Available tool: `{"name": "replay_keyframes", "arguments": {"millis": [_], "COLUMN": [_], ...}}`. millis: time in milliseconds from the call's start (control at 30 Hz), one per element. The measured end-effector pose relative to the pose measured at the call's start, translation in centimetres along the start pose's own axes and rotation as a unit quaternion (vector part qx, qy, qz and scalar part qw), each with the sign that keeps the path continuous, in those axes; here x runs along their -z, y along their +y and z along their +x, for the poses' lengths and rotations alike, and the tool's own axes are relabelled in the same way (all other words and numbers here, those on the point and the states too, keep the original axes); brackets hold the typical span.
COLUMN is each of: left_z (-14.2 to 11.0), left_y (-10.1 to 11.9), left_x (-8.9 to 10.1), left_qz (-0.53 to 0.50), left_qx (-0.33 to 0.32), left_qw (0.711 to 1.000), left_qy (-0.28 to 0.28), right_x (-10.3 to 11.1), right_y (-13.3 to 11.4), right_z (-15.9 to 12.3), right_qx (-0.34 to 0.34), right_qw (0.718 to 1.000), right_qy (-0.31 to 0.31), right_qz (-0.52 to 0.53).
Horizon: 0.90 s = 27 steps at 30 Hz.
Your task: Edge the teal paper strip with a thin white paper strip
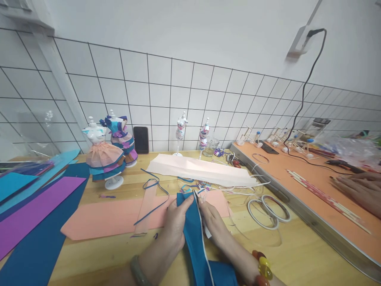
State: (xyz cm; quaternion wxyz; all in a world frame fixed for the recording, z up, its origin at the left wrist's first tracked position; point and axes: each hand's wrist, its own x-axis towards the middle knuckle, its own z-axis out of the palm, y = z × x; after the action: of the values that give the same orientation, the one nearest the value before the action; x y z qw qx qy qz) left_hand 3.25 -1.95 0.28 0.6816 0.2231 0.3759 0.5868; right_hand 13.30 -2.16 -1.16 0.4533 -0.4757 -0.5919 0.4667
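Note:
My left hand [175,222] and my right hand [212,222] meet low in the middle of the view, both pinched on a long teal strip of paper [193,238] with a white edge. The strip runs from my fingertips down toward me. Its top end rises between my thumbs. Under my hands lies a peach paper sheet [113,216] on the wooden table [297,254]. Thin blue paper trimmings [153,186] curl across that sheet just beyond my left hand.
Two small mannequins in paper dresses [105,157] stand at back left, two more mannequins [180,131] and a phone [141,140] by the tiled wall. A pale folded sheet [202,169], tape rings [268,208], purple and blue sheets [32,214]. Another person's hand [361,190] rests on the orange mat [303,174].

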Motion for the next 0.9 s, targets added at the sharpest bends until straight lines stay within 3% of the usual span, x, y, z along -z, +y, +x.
{"name": "replay_keyframes", "arguments": {"millis": [900], "left_z": [-0.19], "left_y": [-0.06], "left_x": [-0.12], "left_qz": [-0.018], "left_qx": [-0.01], "left_qw": [1.0], "left_qy": [0.019], "right_x": [0.01], "right_y": [0.27], "right_z": [0.24], "right_qx": [-0.004], "right_qw": [1.0], "right_qy": [0.007], "right_qz": [-0.023]}}
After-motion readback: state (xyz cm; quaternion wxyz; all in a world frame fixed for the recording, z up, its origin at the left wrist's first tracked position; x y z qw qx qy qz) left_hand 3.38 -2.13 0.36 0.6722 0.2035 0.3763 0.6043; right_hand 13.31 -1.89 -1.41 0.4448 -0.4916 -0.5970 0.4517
